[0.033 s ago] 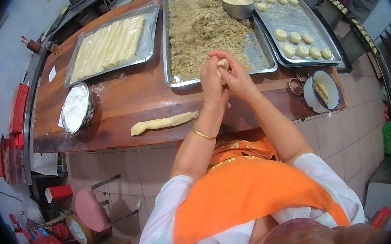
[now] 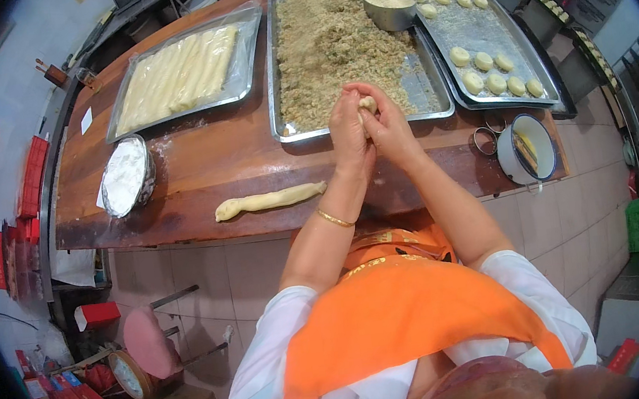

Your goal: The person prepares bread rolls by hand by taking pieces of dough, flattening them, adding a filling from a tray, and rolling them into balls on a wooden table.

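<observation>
A small piece of pale dough [image 2: 367, 105] is cupped between my two hands, mostly covered by the fingers. My left hand [image 2: 349, 130] wraps it from the left, and my right hand [image 2: 387, 124] closes round it from the right with the thumb pressed against it. Both hands are over the near edge of a metal tray of crumbly brown filling [image 2: 335, 50]. On the table to the left of my wrists lies a dough rope [image 2: 271, 200], its left end thicker and rounded.
Dough strips under plastic [image 2: 180, 75] fill a tray at the far left, behind a bowl of white flour [image 2: 123, 178]. A metal bowl [image 2: 390, 14] sits on the filling. Round dough pieces [image 2: 494, 84] lie on the right tray, near an enamel mug [image 2: 516, 159] and metal rings [image 2: 486, 140].
</observation>
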### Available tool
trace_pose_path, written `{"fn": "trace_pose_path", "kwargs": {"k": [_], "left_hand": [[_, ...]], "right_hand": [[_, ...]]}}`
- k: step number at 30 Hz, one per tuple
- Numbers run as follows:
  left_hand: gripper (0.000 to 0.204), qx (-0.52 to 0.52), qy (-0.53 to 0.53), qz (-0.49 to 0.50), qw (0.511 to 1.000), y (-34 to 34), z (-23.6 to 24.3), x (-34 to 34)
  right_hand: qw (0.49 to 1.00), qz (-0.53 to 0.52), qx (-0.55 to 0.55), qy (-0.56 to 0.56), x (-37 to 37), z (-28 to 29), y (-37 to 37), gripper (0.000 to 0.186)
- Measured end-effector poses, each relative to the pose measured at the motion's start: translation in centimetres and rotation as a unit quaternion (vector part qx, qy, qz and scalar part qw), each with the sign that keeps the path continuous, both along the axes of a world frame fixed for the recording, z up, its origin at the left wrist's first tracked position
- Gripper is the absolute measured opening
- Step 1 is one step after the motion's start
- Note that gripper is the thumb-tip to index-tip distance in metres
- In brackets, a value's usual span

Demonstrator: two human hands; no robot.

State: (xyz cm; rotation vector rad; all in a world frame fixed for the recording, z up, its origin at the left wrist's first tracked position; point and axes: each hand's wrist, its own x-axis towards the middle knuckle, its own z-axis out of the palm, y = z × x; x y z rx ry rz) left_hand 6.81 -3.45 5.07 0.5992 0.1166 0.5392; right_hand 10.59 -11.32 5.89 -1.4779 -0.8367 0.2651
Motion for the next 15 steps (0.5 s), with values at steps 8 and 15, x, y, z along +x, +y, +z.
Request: {"fn": "trace_pose_path", "kwargs": {"k": [8, 15], "left_hand": [[0.033, -0.095, 0.046, -0.103, 0.989, 1.1, 0.2, -0.1], [0.044, -0.038, 0.048, -0.183, 0.981, 0.2, -0.4, -2.0]], "right_hand": [[0.984, 0.090, -0.093, -0.118, 1.4, 3.5, -2.2, 0.088], [0.986, -0.003, -0.030, -0.167, 1.0, 2.1, -2.2, 0.065]]}}
